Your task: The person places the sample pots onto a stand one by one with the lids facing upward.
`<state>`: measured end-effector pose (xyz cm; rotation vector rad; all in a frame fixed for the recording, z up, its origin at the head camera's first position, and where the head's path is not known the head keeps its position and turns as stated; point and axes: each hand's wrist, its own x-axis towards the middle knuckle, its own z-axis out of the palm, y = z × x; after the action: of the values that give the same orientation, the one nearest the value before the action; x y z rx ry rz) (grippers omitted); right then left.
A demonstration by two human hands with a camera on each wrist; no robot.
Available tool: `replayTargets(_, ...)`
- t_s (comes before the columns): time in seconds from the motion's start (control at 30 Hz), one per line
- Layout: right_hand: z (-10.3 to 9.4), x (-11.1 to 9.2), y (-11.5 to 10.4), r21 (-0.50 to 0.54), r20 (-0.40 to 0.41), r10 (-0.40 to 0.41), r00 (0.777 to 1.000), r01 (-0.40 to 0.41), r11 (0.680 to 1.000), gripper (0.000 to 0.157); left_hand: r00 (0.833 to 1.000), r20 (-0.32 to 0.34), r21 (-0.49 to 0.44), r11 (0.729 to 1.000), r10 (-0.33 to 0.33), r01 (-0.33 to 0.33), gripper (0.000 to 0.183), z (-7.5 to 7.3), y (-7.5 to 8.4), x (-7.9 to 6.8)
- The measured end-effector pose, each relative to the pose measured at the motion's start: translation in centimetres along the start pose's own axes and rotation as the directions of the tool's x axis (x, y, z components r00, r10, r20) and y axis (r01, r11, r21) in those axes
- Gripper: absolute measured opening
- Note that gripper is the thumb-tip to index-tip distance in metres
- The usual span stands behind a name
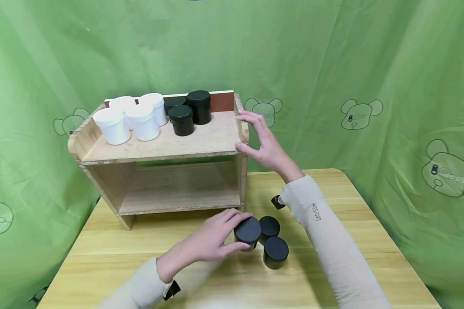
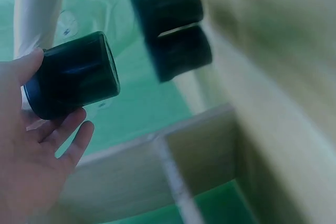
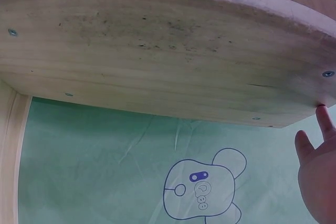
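My left hand (image 1: 216, 238) holds a black lidded jar (image 1: 248, 230) between thumb and fingers, above the table in front of the wooden shelf (image 1: 162, 155). In the left wrist view the held jar (image 2: 73, 74) lies across the fingertips, the last fingers extended below it. Two more black jars (image 1: 276, 251) (image 1: 269, 227) stand close by on its right. My right hand (image 1: 268, 148) rests on the shelf's right side panel, thumb low at the front and fingers spread higher up. In the right wrist view a fingertip (image 3: 322, 109) touches the panel's outer face (image 3: 157, 51).
On the upper shelf board (image 1: 216, 128), several white jars (image 1: 142, 122) stand at left and three black jars (image 1: 181, 120) beside them. The lower level (image 1: 185, 186) shows bare wood. A green curtain (image 1: 294, 64) hangs behind the wooden table (image 1: 355, 240).
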<state>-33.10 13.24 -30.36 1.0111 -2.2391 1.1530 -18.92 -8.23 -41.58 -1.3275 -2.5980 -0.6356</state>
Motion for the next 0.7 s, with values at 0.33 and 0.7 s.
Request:
replayTargets(0.33,0.3,-0.3,0.2,0.007,-0.002,-0.005,1.000,0.005,1.000,0.070,0.990,-0.138,0.019,0.999,0.041,-0.039,0.071,-5.1,-0.1,0.9)
replayTargets(0.7,0.2,0.0,0.2,0.012,-0.011,-0.018,1.000,0.018,1.000,0.070,0.944,-0.310,0.086,0.992,0.112,-0.089,0.070,-11.3,-0.3,2.2)
